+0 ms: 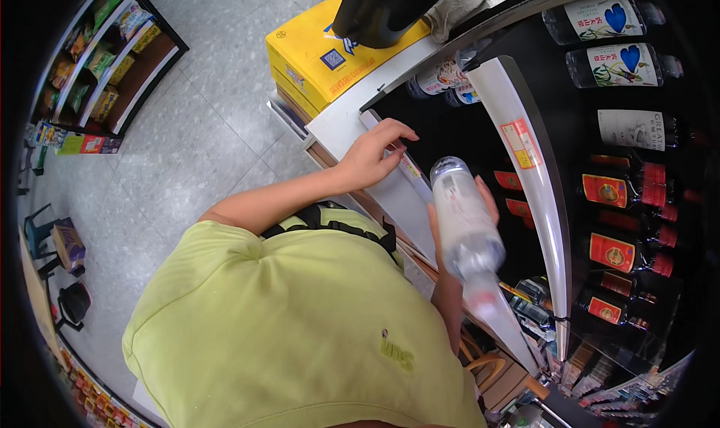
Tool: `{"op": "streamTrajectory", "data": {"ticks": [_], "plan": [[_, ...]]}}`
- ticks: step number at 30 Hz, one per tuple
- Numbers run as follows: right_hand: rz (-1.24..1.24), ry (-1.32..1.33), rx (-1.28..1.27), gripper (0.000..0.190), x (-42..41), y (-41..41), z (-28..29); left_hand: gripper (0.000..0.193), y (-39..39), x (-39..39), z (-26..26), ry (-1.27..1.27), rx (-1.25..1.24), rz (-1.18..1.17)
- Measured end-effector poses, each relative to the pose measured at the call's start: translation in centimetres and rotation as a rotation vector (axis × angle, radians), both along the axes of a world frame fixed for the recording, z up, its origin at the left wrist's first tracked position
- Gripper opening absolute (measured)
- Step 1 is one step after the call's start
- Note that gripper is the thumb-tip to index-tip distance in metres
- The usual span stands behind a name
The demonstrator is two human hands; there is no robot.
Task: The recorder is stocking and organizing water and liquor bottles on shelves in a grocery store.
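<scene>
A clear plastic bottle with a pale label is in my right hand, tilted with its cap end towards me and slightly blurred. The fingers wrap round its far side, and the bottle hides much of the palm. My left hand is raised over the edge of the lower shelf, fingers bent and apart, holding nothing. On the dark shelf beyond lie or stand labelled bottles. A silvery shelf edge strip with a red and yellow price tag curves past to the right of the held bottle.
Large water bottles and dark bottles with red labels fill the upper shelf at right. A yellow carton bearing a black jug stands on the white counter at the top. A snack rack is far left; a wooden stool is low right.
</scene>
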State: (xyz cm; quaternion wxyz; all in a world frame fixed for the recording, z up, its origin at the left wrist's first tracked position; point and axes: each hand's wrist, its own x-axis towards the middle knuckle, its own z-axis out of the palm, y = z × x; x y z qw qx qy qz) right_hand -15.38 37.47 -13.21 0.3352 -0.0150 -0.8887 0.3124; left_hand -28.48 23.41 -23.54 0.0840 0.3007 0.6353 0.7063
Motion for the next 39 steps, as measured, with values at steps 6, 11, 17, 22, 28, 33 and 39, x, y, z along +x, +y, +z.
{"op": "streamTrajectory", "data": {"ticks": [6, 11, 17, 22, 28, 33, 39], "plan": [[-0.031, -0.084, -0.06, 0.074, -2.1, 4.3, -7.1, 0.035, -0.5, -0.1, -0.5, -0.011, -0.016, 0.034], [-0.263, -0.255, -0.422, 0.06, -5.1, 6.9, -10.6, 0.032, -1.1, -0.3, -0.4, -0.003, -0.029, 0.071], [-0.227, -0.25, -0.554, 0.057, -10.2, 8.0, -10.4, 0.032, -1.5, -0.4, -0.3, -0.014, -0.033, 0.089], [-0.161, -0.195, -0.643, 0.068, -14.0, 7.6, -10.2, 0.032, -1.7, -0.3, -0.1, -0.041, -0.05, 0.088], [-0.127, -0.148, -0.675, 0.07, -16.0, 7.1, -10.3, 0.032, -1.9, -0.3, -0.4, -0.025, -0.06, 0.116], [-0.203, -0.143, -0.517, 0.062, -14.7, 9.4, -13.8, 0.031, -1.6, -0.4, -0.1, -0.046, -0.069, 0.098], [-0.185, -0.252, -0.726, 0.056, -15.2, 8.6, -13.5, 0.031, -1.7, -0.2, -0.3, -0.045, -0.062, 0.1]]}}
